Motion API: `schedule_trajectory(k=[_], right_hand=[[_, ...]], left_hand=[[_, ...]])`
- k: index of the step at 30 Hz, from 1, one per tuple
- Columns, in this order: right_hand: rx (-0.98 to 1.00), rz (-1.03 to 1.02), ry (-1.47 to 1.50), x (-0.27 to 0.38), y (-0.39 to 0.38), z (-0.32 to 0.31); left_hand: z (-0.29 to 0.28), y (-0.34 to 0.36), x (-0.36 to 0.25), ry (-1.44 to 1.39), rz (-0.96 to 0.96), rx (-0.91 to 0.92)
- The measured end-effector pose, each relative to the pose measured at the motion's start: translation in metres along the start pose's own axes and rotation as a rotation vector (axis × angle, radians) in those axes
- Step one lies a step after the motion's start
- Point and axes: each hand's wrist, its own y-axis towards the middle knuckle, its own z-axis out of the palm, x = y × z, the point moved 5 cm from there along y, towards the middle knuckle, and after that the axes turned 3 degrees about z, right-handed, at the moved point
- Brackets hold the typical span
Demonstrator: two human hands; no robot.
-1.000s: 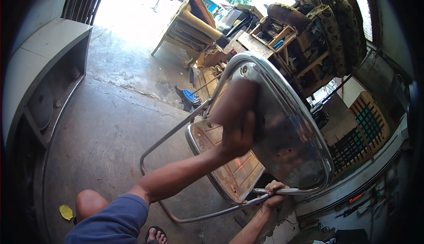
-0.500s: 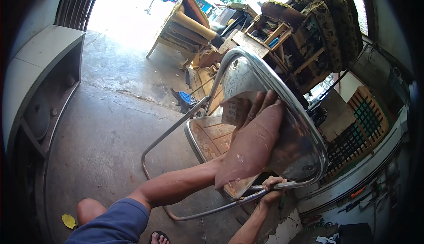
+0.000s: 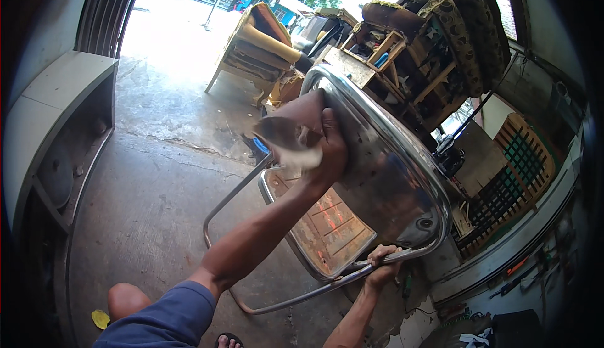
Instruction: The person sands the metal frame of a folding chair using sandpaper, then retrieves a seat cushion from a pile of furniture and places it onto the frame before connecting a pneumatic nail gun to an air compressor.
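Note:
My left hand [image 3: 328, 143], partly blurred, holds a curled sheet of brown sandpaper [image 3: 292, 109] against the upper part of a metal chair backrest [image 3: 393, 190], which has a tarnished, spotted surface and a chrome tube rim. My right hand [image 3: 384, 265] is wrapped round the chair's tubular frame at the lower right of the backrest. The chair stands tilted, with a rusty, grooved seat [image 3: 333, 235] below the backrest and bent tube legs [image 3: 220, 202] reaching out to the left.
A white open cabinet [image 3: 56, 90] lines the left wall. Stripped armchairs [image 3: 258, 46] and stacked furniture frames [image 3: 428, 58] fill the back, beside a bright doorway. A slatted wooden panel [image 3: 513, 178] and hand tools [image 3: 516, 282] are at right; a yellow scrap [image 3: 100, 318] lies on the floor.
My left hand and the sandpaper have moved up and left toward the top of the backrest. My right hand keeps its grip, and the backrest has shifted slightly left.

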Motion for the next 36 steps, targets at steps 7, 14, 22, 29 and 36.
schedule_trajectory(k=[7,14,22,29,36], right_hand=[[-0.032,0.004,0.010,-0.002,-0.001,-0.009],[-0.017,-0.042,-0.093,0.014,-0.005,-0.029],[-0.023,-0.039,-0.096,0.009,-0.003,-0.011],[-0.078,-0.042,-0.086,0.000,0.001,-0.018],[-0.010,-0.051,-0.061,-0.007,0.005,0.005]], left_hand=[[0.010,-0.002,0.005,-0.117,0.228,-0.064],[0.045,-0.062,0.011,0.051,0.424,-0.175],[0.003,0.029,0.094,-0.794,-0.311,0.067],[0.025,-0.037,0.083,-0.245,-0.040,-0.117],[0.000,-0.001,0.072,-0.236,-0.206,-0.208]])
